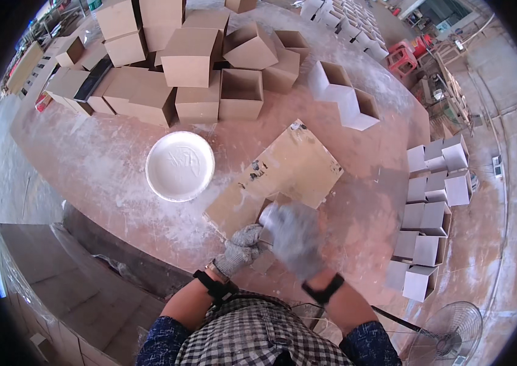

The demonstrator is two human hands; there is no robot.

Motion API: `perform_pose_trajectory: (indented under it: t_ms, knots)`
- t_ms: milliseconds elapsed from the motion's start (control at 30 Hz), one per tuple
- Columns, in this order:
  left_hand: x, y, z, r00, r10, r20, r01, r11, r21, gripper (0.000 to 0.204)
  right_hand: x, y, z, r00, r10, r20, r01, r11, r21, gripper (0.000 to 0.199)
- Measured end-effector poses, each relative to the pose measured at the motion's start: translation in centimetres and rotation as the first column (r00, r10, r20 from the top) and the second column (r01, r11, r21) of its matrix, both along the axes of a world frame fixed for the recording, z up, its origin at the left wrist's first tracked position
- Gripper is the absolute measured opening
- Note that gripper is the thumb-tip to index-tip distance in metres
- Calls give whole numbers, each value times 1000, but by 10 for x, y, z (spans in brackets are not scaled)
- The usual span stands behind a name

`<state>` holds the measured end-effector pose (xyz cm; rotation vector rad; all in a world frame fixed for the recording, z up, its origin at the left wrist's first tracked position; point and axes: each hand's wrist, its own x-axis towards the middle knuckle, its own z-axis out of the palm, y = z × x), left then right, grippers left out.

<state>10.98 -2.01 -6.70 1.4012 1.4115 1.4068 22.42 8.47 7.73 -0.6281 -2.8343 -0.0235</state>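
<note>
Both my hands wear grey knit gloves and work close together over the near end of a tan board (298, 161). My left hand (240, 249) is closed on the side of a brown cardboard box (280, 198). Most of that box is hidden by my hands. My right hand (295, 238) lies over the box and is smeared by motion, so its fingers cannot be made out. Left of the board stands a round white basin (180, 166) with white paste in it. Dark smudges and chipped spots mark the board.
Several brown cardboard boxes (191, 58) are piled at the back left of the reddish table (374, 213). Two white-covered boxes (344, 94) stand at the back right. On the floor at right are rows of white boxes (426, 216) and a fan (450, 338).
</note>
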Motion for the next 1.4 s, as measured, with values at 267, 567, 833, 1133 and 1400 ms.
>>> perform_pose_trajectory:
  t_ms: [267, 567, 833, 1133, 1400]
  knots:
    - [1, 3, 9, 988, -101, 118, 115, 986, -119, 34, 0, -32, 7, 995, -3, 95, -4, 998, 70, 28]
    - [-8, 11, 11, 970, -237, -47, 235, 971, -31, 36, -25, 36, 15, 967, -235, 103, 226, 970, 90, 36]
    - [-2, 10, 5, 990, -139, 22, 139, 990, -28, 24, -18, 18, 8, 997, -70, 31, 71, 997, -40, 35]
    - [6, 7, -22, 980, -53, 190, 59, 998, -27, 25, 8, -39, 15, 997, 21, 68, -22, 1000, 1, 32]
    - [-2, 13, -7, 990, -140, 26, 140, 990, 3, 23, 19, 7, 18, 999, -47, -8, 36, 847, -531, 19]
